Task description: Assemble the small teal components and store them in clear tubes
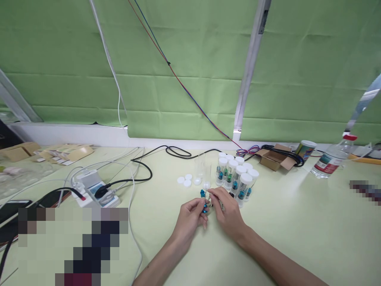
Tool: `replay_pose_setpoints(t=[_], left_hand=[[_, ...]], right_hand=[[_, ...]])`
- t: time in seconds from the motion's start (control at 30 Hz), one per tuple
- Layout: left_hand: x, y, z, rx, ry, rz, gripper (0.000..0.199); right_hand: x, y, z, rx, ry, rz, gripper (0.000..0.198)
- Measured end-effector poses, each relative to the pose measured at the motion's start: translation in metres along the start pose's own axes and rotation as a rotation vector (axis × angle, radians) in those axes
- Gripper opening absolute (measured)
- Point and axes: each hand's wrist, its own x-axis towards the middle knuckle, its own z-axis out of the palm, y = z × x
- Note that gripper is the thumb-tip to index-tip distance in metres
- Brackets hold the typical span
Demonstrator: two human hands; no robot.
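Observation:
My left hand [194,214] pinches a small shiny blue part [205,208] between thumb and fingers. From it a thin pin or wire stands up. Close on the right, my right hand [225,206] has thumb and forefinger pinched near that wire; what they hold is too small to make out. Another small blue piece [203,193] shows just beyond the left fingertips. Behind my right hand stand several clear tubes [244,186] with white caps and blue or green pieces inside. Past my fingers are clear tubes [200,169] without contents, upright, and loose white caps [187,183].
A power strip [102,194] with plugs and cables lies at the left. Flat cardboard pieces [64,153] are at the back left. A small open carton [275,161], a can [306,147] and a water bottle [333,159] stand at the back right. A black cable [178,153] runs along the back.

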Motion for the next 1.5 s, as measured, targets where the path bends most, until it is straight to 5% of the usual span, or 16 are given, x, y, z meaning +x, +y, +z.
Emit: replay_pose_setpoints(t=[0.63, 1.17, 1.5], left_hand=[[-0.0003, -0.0010, 0.0009, 0.030, 0.029, 0.032, 0.035], [0.0031, -0.0031, -0.0007, 0.106, 0.053, 0.023, 0.039], [0.0043, -0.0033, -0.0021, 0.170, 0.045, 0.062, 0.041]], right_hand=[[-0.0010, -0.0005, 0.0012, -0.001, 0.005, 0.021, 0.021], [-0.0025, 0.0001, -0.0010, -0.075, -0.073, -0.199, 0.028], [-0.0032, -0.0016, -0.0015, -0.092, -0.120, -0.217, 0.027]])
